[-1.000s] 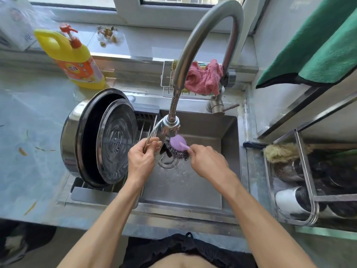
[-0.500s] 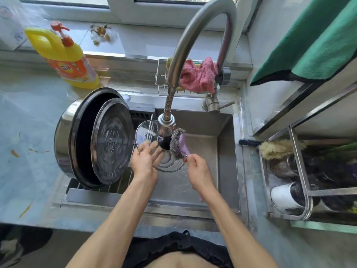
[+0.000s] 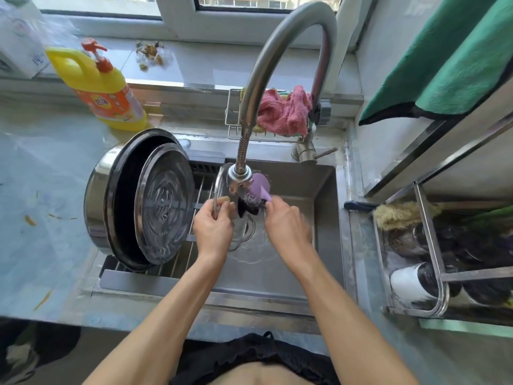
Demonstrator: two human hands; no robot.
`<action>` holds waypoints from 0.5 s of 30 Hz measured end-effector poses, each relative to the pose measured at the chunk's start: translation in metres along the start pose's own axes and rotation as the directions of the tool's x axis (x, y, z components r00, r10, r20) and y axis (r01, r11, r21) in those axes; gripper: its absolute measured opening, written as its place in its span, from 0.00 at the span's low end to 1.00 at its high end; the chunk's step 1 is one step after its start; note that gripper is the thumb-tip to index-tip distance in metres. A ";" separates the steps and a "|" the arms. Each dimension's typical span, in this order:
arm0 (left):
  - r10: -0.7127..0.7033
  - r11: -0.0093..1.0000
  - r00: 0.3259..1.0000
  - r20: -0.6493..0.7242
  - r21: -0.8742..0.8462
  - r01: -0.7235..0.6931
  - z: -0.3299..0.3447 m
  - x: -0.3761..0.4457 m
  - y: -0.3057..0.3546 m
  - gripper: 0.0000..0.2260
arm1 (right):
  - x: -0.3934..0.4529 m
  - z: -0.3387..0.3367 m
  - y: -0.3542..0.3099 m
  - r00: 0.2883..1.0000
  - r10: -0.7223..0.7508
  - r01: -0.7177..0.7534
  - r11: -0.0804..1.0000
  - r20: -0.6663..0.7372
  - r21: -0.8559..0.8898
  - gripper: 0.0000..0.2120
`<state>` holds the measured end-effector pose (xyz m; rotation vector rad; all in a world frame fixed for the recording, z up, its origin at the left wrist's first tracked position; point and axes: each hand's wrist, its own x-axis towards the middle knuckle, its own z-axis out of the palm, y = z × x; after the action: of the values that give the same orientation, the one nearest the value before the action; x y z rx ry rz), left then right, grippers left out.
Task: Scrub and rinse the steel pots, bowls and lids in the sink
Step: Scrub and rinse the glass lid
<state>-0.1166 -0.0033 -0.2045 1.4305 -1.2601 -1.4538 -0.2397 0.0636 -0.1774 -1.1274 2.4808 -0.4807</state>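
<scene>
The left hand (image 3: 213, 227) grips a lid (image 3: 219, 187) (on edge); beside it the right hand (image 3: 287, 225) grips the scrubber (image 3: 256, 194), scrubbing. Next: turn it, rinse.

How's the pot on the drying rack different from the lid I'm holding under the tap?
The pot is large and opaque steel, resting on its side on the rack; the lid is smaller and see-through with a metal rim. The pot lies untouched; the left hand grips the lid while the right hand scrubs it. Both are round.
</scene>
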 end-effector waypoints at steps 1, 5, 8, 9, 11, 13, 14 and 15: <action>-0.020 1.000 1.000 0.016 0.003 0.020 -0.003 -0.003 -0.002 0.06 | 0.007 0.001 -0.001 1.000 0.020 -0.020 0.999 0.019 0.025 0.17; -0.229 0.963 0.973 0.033 -0.139 0.232 -0.003 -0.009 -0.010 0.03 | 0.022 0.004 0.013 0.990 0.091 -0.107 0.981 0.105 0.163 0.18; -0.365 0.890 0.927 0.090 -0.260 0.375 -0.009 0.003 -0.015 0.05 | 0.017 0.005 0.036 0.986 0.126 -0.154 0.940 0.109 0.303 0.16; -0.399 0.863 0.909 0.119 -0.289 0.416 -0.012 0.008 -0.016 0.06 | 0.015 0.007 0.046 0.982 0.149 -0.179 0.923 0.114 0.339 0.15; -0.449 0.807 0.875 0.181 -0.339 0.484 -0.017 0.017 -0.018 0.08 | 0.011 0.014 0.064 0.966 0.233 -0.260 0.868 0.115 0.423 0.15; -0.483 0.742 0.842 0.241 -0.397 0.540 -0.020 0.025 -0.018 0.08 | 0.005 0.020 0.078 0.939 0.317 -0.339 0.797 0.133 0.501 0.16; -0.495 0.714 0.829 0.261 -0.422 0.559 -0.021 0.027 -0.019 0.08 | 0.002 0.024 0.083 0.926 0.346 -0.371 0.771 0.148 0.518 0.16; -0.503 0.693 0.820 0.273 -0.439 0.572 -0.022 0.030 -0.020 0.08 | -0.001 0.026 0.087 0.916 0.367 -0.393 0.754 0.160 0.526 0.16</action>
<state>-0.0962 -0.0301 -0.2294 1.3987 -0.4383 -2.1149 -0.2826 0.1143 -0.2393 -0.3809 2.2149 -0.9476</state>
